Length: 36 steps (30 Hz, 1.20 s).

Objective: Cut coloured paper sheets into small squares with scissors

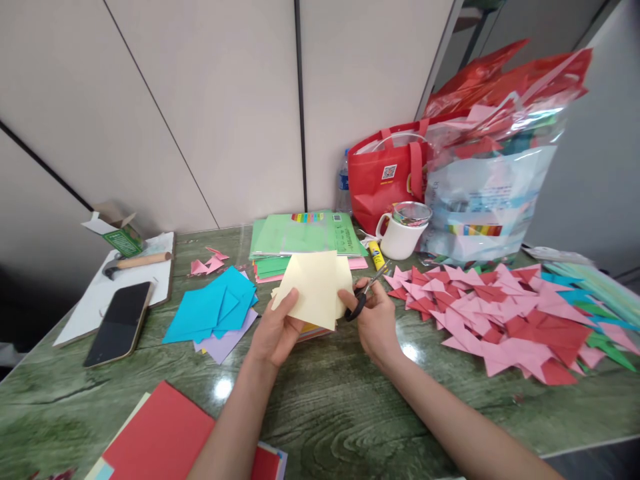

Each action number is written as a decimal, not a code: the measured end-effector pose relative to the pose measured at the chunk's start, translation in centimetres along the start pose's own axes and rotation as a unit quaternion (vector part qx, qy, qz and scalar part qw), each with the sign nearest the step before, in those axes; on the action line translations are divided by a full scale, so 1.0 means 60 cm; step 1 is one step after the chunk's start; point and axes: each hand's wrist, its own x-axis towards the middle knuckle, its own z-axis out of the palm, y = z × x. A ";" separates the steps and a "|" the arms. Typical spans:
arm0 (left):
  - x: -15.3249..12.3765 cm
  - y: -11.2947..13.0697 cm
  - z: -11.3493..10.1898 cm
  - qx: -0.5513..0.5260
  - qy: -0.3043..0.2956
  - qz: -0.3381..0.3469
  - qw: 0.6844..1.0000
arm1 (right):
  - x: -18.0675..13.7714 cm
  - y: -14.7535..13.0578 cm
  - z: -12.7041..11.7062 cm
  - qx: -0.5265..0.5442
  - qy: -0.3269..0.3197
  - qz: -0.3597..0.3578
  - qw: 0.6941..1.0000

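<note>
Pale yellow paper [315,287] is held up over the middle of the table. My left hand [275,327] pinches its left edge, thumb on top and fingers beneath. My right hand [377,323] is closed round black-handled scissors [361,301], whose blades point up and away to the right. The right thumb is at the paper's right edge. Below the held paper, a stack with orange and other coloured edges [317,331] partly shows. Left of my left hand lie blue paper squares [213,307] over light purple paper [227,340].
Green paper packs [305,233] lie behind. A yellow glue stick [377,255], white mug [401,233] and red bag [385,173] stand right of them. Folded pink and red pieces [490,307] spread at right. At left are a phone [120,323] and hammer [137,263]; red paper [160,433] lies nearer.
</note>
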 end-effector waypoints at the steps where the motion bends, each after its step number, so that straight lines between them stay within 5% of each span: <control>1: -0.002 -0.001 0.001 0.008 -0.013 0.012 1.000 | 0.000 -0.001 0.000 -0.005 0.010 -0.010 1.000; 6: -0.009 -0.007 0.005 0.060 -0.058 0.019 0.996 | 0.002 -0.002 -0.003 -0.030 0.035 -0.040 0.998; 15: 0.008 0.001 -0.009 0.126 0.151 0.059 0.979 | 0.018 -0.006 -0.015 -0.053 0.063 -0.092 0.992; 18: 0.009 0.011 -0.004 0.062 0.159 0.101 0.980 | 0.008 -0.018 -0.006 -0.075 -0.014 -0.094 0.993; 20: 0.009 0.015 0.000 0.032 0.153 0.115 0.981 | -0.006 -0.024 0.002 -0.083 -0.119 -0.063 0.987; 25: 0.006 0.018 0.007 0.004 0.159 0.131 0.979 | -0.043 -0.021 0.015 -0.059 -0.398 0.092 0.911; 29: -0.001 0.018 0.015 0.020 0.161 0.169 0.972 | -0.055 -0.016 0.017 -0.052 -0.441 0.158 0.882; 36: -0.006 0.008 0.020 0.083 0.175 0.229 0.954 | -0.054 -0.013 0.018 -0.052 -0.430 0.188 0.881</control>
